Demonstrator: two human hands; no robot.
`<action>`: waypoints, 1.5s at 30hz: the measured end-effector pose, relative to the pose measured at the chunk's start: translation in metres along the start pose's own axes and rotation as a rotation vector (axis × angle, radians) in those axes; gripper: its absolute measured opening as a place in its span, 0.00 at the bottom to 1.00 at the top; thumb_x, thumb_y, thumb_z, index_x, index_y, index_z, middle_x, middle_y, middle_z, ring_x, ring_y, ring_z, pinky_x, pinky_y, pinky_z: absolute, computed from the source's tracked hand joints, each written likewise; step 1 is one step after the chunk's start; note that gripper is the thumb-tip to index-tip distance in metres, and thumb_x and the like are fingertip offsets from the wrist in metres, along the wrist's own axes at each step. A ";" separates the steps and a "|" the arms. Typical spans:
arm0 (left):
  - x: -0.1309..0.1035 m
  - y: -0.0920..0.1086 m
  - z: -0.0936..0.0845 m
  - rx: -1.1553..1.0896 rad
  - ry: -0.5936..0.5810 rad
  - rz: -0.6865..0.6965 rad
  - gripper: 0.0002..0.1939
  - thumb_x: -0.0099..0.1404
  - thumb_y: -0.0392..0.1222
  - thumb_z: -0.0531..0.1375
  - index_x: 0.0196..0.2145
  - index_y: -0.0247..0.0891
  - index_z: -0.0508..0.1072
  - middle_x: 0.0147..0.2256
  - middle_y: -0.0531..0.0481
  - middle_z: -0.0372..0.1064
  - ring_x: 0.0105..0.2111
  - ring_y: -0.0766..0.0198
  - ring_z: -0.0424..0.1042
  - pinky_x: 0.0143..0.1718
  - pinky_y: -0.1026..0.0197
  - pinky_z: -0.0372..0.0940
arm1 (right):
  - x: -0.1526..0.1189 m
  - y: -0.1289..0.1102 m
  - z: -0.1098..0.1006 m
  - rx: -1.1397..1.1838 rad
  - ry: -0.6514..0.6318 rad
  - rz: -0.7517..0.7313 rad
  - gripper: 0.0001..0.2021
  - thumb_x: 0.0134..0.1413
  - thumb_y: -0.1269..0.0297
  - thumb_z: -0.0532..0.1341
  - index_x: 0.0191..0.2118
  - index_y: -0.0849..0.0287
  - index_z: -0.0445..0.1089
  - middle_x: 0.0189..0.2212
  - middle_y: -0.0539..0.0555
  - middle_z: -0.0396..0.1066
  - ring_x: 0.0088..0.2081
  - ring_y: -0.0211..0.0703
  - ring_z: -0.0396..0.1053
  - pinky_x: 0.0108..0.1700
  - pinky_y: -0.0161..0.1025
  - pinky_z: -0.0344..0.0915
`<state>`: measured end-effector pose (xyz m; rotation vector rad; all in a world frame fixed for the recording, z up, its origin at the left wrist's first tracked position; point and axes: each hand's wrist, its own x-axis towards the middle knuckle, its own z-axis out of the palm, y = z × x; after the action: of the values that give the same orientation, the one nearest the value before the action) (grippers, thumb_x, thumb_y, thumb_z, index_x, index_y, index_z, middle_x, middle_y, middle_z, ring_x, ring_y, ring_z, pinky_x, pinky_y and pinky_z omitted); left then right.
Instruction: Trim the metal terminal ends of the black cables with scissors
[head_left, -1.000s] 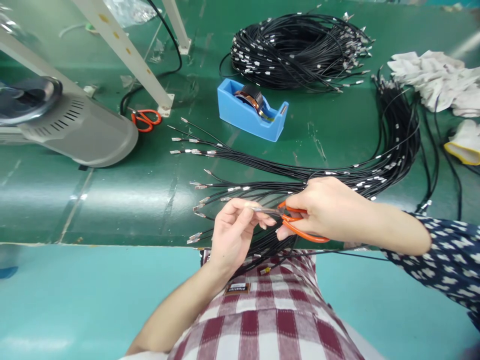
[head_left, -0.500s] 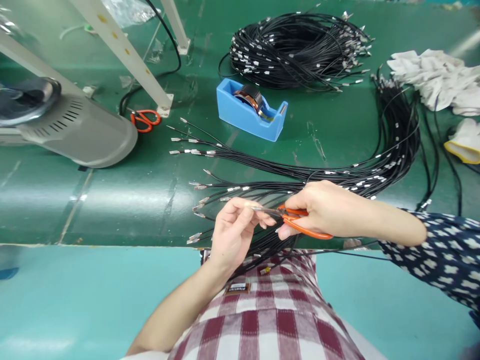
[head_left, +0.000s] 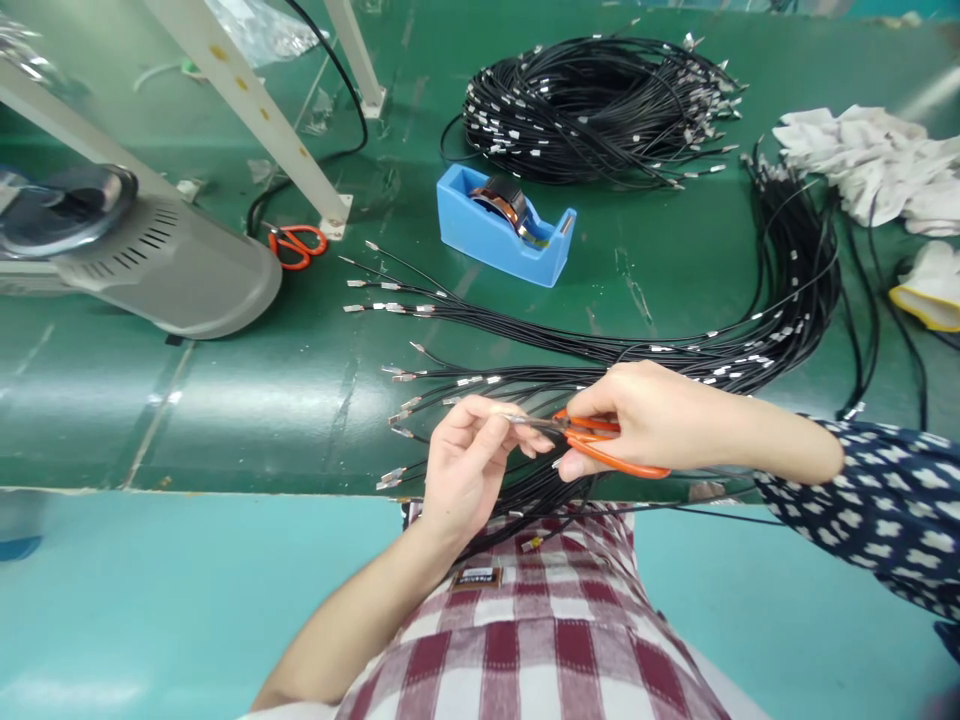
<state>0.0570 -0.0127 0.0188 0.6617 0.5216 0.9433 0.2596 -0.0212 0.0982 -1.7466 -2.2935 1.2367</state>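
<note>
My right hand (head_left: 637, 415) grips a pair of orange-handled scissors (head_left: 619, 462), fingers through the loops. Their blades point left and reach the fingertips of my left hand (head_left: 469, 455). That hand is closed in a pinch; what sits between thumb and forefinger is small and mostly covered by the fingers and blade tips. Under and around both hands run thin black cables (head_left: 540, 490) with metal connector ends and white labels, some hanging over the table edge onto my checked apron (head_left: 517, 640). More cable ends (head_left: 394, 478) fan out left of my left hand.
Behind my hands stands a blue tape dispenser (head_left: 502, 245). Farther back lies a large coil of black cables (head_left: 540, 130). A bent cable bundle (head_left: 806, 260) and white gloves (head_left: 877, 165) are at right. Left are orange scissors (head_left: 300, 247), a grey machine (head_left: 187, 265) and a white post (head_left: 277, 130).
Both hands and the scissors hold nearly the same pose, with the blades still at my left fingertips. The whole view has shifted slightly, so the table items appear a little lower and farther right.
</note>
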 end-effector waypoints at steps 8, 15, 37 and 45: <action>-0.002 -0.001 0.000 -0.005 -0.007 -0.007 0.04 0.66 0.40 0.64 0.34 0.38 0.78 0.29 0.52 0.79 0.30 0.65 0.80 0.33 0.67 0.71 | -0.003 -0.005 -0.001 -0.223 0.113 -0.018 0.24 0.56 0.48 0.60 0.19 0.57 0.54 0.13 0.44 0.51 0.18 0.33 0.44 0.24 0.36 0.42; -0.002 -0.001 -0.001 -0.008 -0.011 0.001 0.04 0.65 0.40 0.66 0.34 0.38 0.78 0.28 0.51 0.79 0.29 0.65 0.79 0.33 0.66 0.71 | 0.000 -0.001 0.003 -0.086 0.031 0.029 0.29 0.53 0.40 0.61 0.18 0.58 0.54 0.12 0.43 0.52 0.18 0.32 0.44 0.22 0.34 0.43; 0.008 0.010 -0.007 0.215 0.120 -0.172 0.11 0.65 0.45 0.63 0.36 0.33 0.79 0.27 0.46 0.77 0.25 0.61 0.77 0.30 0.63 0.67 | 0.024 0.021 0.038 0.967 0.163 0.065 0.15 0.44 0.60 0.71 0.28 0.59 0.65 0.22 0.43 0.62 0.25 0.32 0.56 0.28 0.33 0.54; 0.022 0.010 -0.010 0.317 0.041 -0.208 0.10 0.62 0.45 0.66 0.36 0.34 0.79 0.26 0.47 0.76 0.25 0.62 0.76 0.31 0.61 0.68 | 0.033 0.031 0.036 1.051 0.048 0.057 0.15 0.46 0.57 0.70 0.27 0.60 0.66 0.21 0.43 0.63 0.24 0.32 0.56 0.29 0.34 0.53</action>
<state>0.0560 0.0135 0.0162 0.8558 0.7700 0.6852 0.2564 -0.0125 0.0410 -1.3595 -1.1200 1.8561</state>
